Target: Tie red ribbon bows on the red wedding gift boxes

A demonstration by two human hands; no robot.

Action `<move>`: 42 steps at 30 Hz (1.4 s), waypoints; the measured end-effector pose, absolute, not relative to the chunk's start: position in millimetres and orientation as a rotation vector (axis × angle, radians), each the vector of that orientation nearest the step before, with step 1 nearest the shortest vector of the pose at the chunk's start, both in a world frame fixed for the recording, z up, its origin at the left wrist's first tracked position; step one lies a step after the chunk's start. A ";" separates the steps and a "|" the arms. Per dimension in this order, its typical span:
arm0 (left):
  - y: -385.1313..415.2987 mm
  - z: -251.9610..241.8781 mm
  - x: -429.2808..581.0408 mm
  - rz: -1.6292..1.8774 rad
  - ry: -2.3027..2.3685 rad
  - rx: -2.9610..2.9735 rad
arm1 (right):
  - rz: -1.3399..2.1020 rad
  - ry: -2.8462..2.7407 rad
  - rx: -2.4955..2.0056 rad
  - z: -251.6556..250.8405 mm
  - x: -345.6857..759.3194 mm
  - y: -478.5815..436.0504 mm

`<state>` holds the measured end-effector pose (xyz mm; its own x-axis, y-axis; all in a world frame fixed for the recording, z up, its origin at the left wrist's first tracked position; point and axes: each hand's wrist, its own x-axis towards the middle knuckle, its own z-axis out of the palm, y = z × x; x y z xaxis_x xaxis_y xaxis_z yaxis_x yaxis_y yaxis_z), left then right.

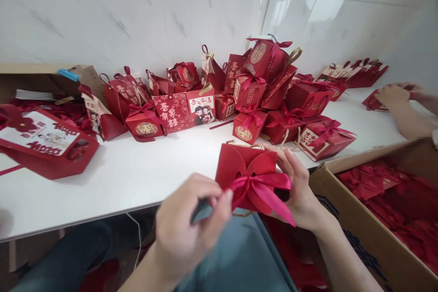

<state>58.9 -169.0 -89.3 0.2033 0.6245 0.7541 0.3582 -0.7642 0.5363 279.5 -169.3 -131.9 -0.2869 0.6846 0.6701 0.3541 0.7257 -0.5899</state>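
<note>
Two bare hands work on one small red box (pixel 245 165), held in the air low in the middle of the frame, just off the near edge of the white table (pixel 137 173).

At far left, a large red windowed box (pixel 44 146) lies on the table in front of a brown carton (pixel 82 73), well apart from the hands.

The left hand (pixel 186 232) is lower centre. Its fingers are curled nearly closed, and thumb and forefinger (pixel 224 197) pinch one tail of the ribbon bow (pixel 262 187) on the box front. The other fingers are folded into the palm and hold nothing that I can see.

The box looks like thin folded card with curved flaps on top. It is probably very light and fairly stiff, but easy to dent if squeezed. The satin ribbon looks soft and slippery, so a fingertip pinch close to the knot seems the sure grip. The box itself is best held by its side walls, not its flaps.

The right hand (pixel 301 191) cups the box's right side from behind. Its fingers (pixel 286 160) are half open, spread along the edge and touching the card.

Behind the hands, a heap of finished red gift boxes (pixel 246 96) covers the back of the table. At lower right, an open cardboard carton (pixel 356 228) holds more red pieces. At upper right, another person's hand (pixel 393 96) rests on a flat red item.
</note>
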 end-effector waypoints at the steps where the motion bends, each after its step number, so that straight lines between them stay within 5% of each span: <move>1: -159.6 -91.6 56.8 1.534 1.074 2.168 | 0.372 -1.895 -0.832 -132.1 285.1 -172.0; 7: -98.8 -147.1 89.6 0.944 1.235 2.466 | 0.292 -1.341 -1.137 -132.8 329.4 -196.4; 15: -81.5 -196.1 140.9 0.356 1.153 3.016 | 1.086 -0.729 -0.918 -109.1 376.7 -236.2; 20: -76.8 -195.5 134.4 0.275 1.157 3.091 | 1.183 -0.556 -0.889 -97.3 383.2 -256.4; 26: -70.6 -205.8 133.2 0.409 1.069 3.136 | 0.819 -0.549 -1.184 -99.0 394.7 -273.1; 33: -66.7 -212.4 132.2 0.505 1.057 3.109 | -0.486 -1.077 -2.051 -131.7 487.1 -315.4; 42: -59.1 -224.1 127.5 0.652 0.955 3.126 | -0.180 -0.582 -2.171 -199.1 632.7 -339.5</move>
<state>127.5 -59.1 -224.1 0.7616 0.4953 0.4180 0.5697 -0.8191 -0.0674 632.7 -339.5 -199.1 0.8809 0.3437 0.3255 0.4675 -0.5232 -0.7126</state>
